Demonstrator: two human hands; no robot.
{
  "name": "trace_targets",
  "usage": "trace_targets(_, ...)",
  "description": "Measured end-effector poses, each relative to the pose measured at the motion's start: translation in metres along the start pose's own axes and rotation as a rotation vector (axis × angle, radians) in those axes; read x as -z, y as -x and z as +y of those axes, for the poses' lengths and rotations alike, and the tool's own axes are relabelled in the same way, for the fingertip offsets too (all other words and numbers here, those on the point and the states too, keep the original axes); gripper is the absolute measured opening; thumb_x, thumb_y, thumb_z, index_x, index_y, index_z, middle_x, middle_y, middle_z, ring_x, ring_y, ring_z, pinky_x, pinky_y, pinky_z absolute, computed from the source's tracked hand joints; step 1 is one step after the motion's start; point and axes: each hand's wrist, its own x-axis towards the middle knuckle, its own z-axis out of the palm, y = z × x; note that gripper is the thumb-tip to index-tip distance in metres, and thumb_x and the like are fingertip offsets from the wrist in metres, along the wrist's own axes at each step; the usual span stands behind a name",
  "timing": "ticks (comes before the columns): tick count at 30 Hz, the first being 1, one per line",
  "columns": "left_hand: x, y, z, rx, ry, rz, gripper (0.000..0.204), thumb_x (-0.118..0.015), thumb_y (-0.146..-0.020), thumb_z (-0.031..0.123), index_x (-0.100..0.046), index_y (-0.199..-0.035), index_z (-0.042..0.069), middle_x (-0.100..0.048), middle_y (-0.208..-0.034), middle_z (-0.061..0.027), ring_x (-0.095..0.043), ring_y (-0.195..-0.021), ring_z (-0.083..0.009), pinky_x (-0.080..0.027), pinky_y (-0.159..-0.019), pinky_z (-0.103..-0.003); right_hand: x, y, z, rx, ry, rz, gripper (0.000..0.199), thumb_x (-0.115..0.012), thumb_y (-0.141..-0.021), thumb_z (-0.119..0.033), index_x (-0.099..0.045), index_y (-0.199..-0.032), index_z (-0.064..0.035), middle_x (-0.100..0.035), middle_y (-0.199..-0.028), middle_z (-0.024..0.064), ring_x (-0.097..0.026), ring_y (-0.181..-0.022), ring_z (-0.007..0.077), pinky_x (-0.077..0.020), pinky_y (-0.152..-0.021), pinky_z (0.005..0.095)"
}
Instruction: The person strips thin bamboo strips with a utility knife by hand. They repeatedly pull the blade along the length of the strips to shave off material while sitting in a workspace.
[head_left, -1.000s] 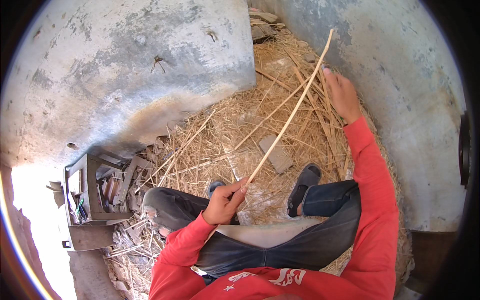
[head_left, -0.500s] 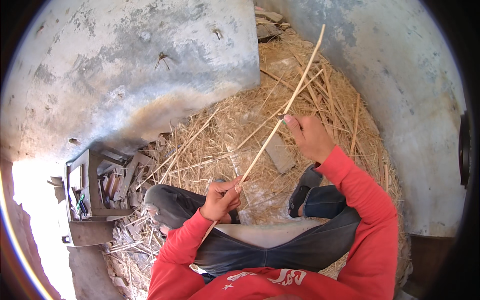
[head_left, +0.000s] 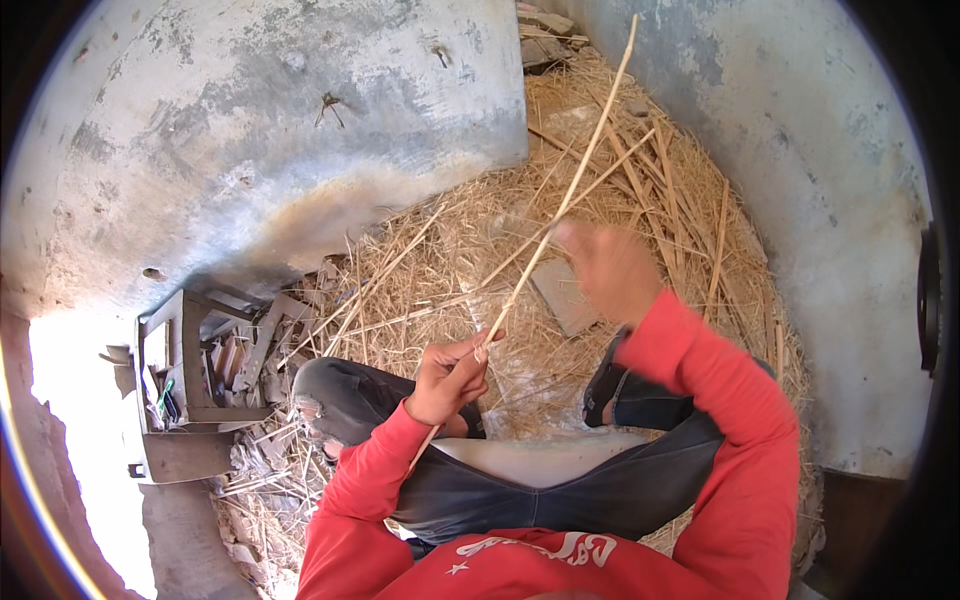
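Note:
My left hand (head_left: 452,378) is closed around a long, thin, pale wooden strip (head_left: 530,268), which looks like split cane or bamboo. The strip slants from beside my left forearm up to the far right. A small pale curl of fibre shows at my left fingers. My right hand (head_left: 612,272) is beside the strip's middle, smeared by motion. Whether its fingers touch the strip, or hold anything, cannot be made out.
Straw and shavings (head_left: 430,270) cover the floor, with loose strips (head_left: 668,190) at the far right. A flat slab (head_left: 565,298) lies beyond my feet. At left, a wooden frame (head_left: 180,350) holds scraps. Worn walls (head_left: 300,120) curve around; my bent legs (head_left: 610,475) are below.
My right hand, earlier pinching a small dark and green thing against the strip, is now blurred and slightly nearer to me. The strip's far end has shifted up and slightly left.

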Motion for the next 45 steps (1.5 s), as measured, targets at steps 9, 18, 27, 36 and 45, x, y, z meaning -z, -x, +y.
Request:
trace_targets(9, -0.002, -0.011, 0.001, -0.018, 0.022, -0.041, 0.039, -0.049, -0.108, 0.010, -0.051, -0.143, -0.006, -0.031, -0.060, 0.0064, -0.024, -0.048, -0.0033, -0.023, -0.046, -0.023, -0.028, 0.033, -0.017, 0.149, 0.035, -0.024, 0.058, -0.034, -0.109, -0.048, -0.072, -0.105, -0.0036, -0.060, -0.061, 0.0197, -0.060, -0.060, 0.0436, -0.0483, -0.058, 0.0515)
trace_targets(18, -0.012, -0.011, 0.002, -0.005, 0.017, -0.077, 0.039, -0.048, -0.108, 0.010, -0.051, -0.143, -0.006, -0.030, -0.060, 0.0069, -0.023, -0.047, -0.0035, -0.023, -0.046, -0.023, 0.026, -0.014, 0.019, -0.108, -0.049, 0.016, 0.055, -0.035, -0.109, -0.046, -0.073, -0.121, -0.0069, -0.056, -0.054, 0.0143, -0.056, -0.048, 0.0342, -0.0472, -0.051, 0.0506)
trace_targets(27, -0.011, -0.007, 0.002, -0.044, -0.045, -0.045, 0.036, -0.052, -0.105, 0.011, -0.058, -0.137, -0.006, -0.034, -0.060, 0.0072, -0.029, -0.049, -0.0031, -0.024, -0.046, -0.023, 0.045, -0.030, 0.035, -0.188, 0.003, 0.129, 0.067, -0.029, -0.109, -0.052, -0.074, -0.113, -0.0030, -0.049, -0.052, 0.0144, -0.050, -0.046, 0.0333, -0.0459, -0.054, 0.0471)
trace_targets(36, -0.007, -0.007, 0.003, -0.089, -0.081, -0.011, 0.037, -0.052, -0.105, 0.009, -0.056, -0.138, -0.008, -0.034, -0.059, 0.0071, -0.029, -0.048, -0.0035, -0.024, -0.046, -0.024, -0.007, 0.027, -0.024, -0.022, -0.046, -0.139, 0.054, -0.037, -0.109, -0.044, -0.073, -0.111, -0.0037, -0.065, -0.072, 0.0266, -0.062, -0.063, 0.0471, -0.0486, -0.060, 0.0511)
trace_targets(45, -0.011, -0.013, 0.005, -0.073, -0.035, -0.031, 0.037, -0.052, -0.105, 0.010, -0.056, -0.137, -0.008, -0.034, -0.059, 0.0068, -0.027, -0.047, -0.0033, -0.023, -0.045, -0.024, 0.013, -0.005, 0.009, -0.065, -0.103, -0.005, 0.059, -0.040, -0.106, -0.052, -0.075, -0.100, -0.0046, -0.060, -0.062, 0.0239, -0.058, -0.056, 0.0452, -0.0501, -0.056, 0.0519)
